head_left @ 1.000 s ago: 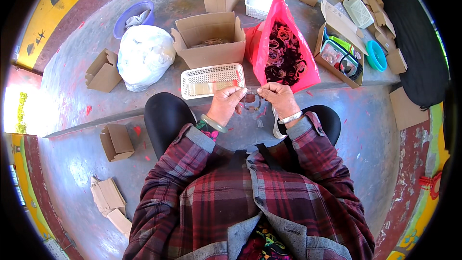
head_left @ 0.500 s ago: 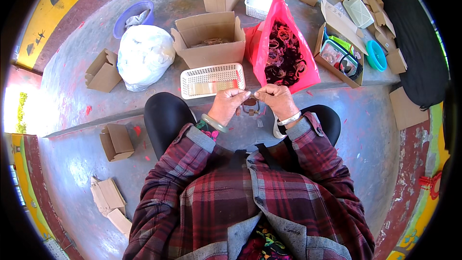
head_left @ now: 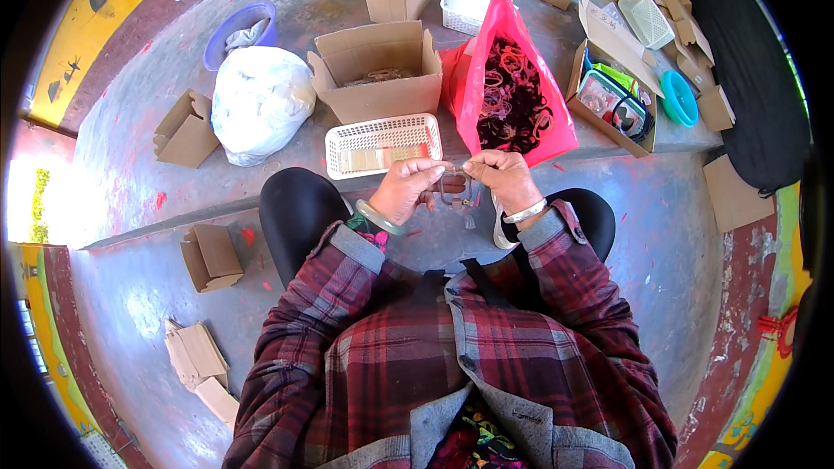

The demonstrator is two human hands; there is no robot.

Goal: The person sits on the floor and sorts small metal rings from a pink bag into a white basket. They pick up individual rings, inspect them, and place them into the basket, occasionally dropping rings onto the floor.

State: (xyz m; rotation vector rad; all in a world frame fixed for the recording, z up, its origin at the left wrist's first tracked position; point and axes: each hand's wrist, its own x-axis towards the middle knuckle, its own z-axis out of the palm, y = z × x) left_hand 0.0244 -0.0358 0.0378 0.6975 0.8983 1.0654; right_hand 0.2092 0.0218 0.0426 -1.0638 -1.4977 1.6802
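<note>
My left hand (head_left: pixel 405 190) and my right hand (head_left: pixel 506 179) meet in front of me, just this side of the white basket. Between their pinched fingertips hangs a thin looped hair tie (head_left: pixel 456 202) with a small brownish piece on it; its finer details are too small to make out. The white perforated basket (head_left: pixel 340 171) holds pale yellow strips and a red-edged piece. Beyond my right hand leans a bright pink plastic bag (head_left: pixel 556 144), full of dark and pinkish hair ties.
An open cardboard box (head_left: pixel 382 102) stands behind the basket, with a stuffed white plastic bag (head_left: pixel 261 100) to its left. At the right are a box of odds and ends (head_left: pixel 612 111) and a turquoise basin (head_left: pixel 679 100). A concrete step edge (head_left: pixel 191 215) runs across.
My fingertips have drawn slightly apart, and the hair tie's loop hangs more open between them. My left hand has turned a little, showing more of its lower fingers.
</note>
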